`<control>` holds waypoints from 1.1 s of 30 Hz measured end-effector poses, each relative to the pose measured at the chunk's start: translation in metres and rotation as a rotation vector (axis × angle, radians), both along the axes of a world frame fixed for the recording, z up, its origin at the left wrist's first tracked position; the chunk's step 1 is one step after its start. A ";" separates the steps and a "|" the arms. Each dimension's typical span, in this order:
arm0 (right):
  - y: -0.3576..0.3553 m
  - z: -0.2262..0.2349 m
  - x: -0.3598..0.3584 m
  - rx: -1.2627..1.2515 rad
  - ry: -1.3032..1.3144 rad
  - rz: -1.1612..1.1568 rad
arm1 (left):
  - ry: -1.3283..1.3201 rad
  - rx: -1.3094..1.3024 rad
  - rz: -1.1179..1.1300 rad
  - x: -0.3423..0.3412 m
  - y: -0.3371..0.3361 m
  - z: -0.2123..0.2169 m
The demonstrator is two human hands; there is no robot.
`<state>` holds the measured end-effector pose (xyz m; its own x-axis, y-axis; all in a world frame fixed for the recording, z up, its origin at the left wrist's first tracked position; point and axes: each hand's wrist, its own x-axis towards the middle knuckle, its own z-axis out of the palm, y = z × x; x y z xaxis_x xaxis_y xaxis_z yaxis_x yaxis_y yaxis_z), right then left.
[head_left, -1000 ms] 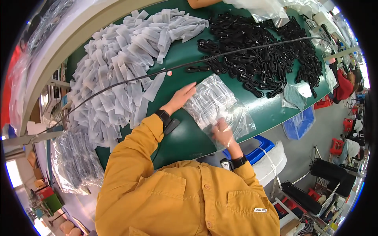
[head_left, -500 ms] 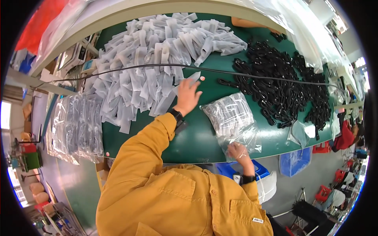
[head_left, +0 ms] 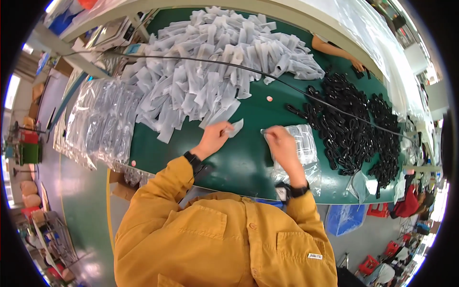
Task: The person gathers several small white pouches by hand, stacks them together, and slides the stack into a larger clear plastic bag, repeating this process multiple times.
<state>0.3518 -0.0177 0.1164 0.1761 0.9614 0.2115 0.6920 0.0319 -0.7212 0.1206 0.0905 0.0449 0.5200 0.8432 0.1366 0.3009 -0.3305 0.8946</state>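
Centrally, on the green surface, the left hand pinched a small whitish pouch by its near end, fingers closed on it. The pouch lay with its long axis slanting up and to the right, free end pointing toward the far right, just above the surface.

Right hand: fingers closed on the upper left corner of a clear plastic bag. The bag rested flat on the surface, long axis running from near edge to far edge, mouth end toward the far side; contents too blurred to tell.

Pile of whitish pouches: heaped across the far left of the surface, pieces lying every way, nearest ones just beside the left hand.

Heap of black parts: right of the clear bag, near but apart from it.

Black cable: strung across above both heaps, left to right.

Clear packed bags: stacked at the left edge of the surface.

Another person's hand: at the far edge, touching the black parts.

Both wrists bore dark watches; sleeves were mustard yellow.
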 end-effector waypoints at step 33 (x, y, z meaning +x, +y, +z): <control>0.029 -0.110 -0.050 -0.113 -0.048 0.010 | 0.471 0.218 -0.146 -0.105 -0.087 -0.050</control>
<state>0.3014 0.0112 0.0068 0.1589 0.9812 0.1097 0.7261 -0.0409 -0.6864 0.0158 0.0037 -0.0047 0.6769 0.7357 0.0234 0.5903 -0.5616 0.5798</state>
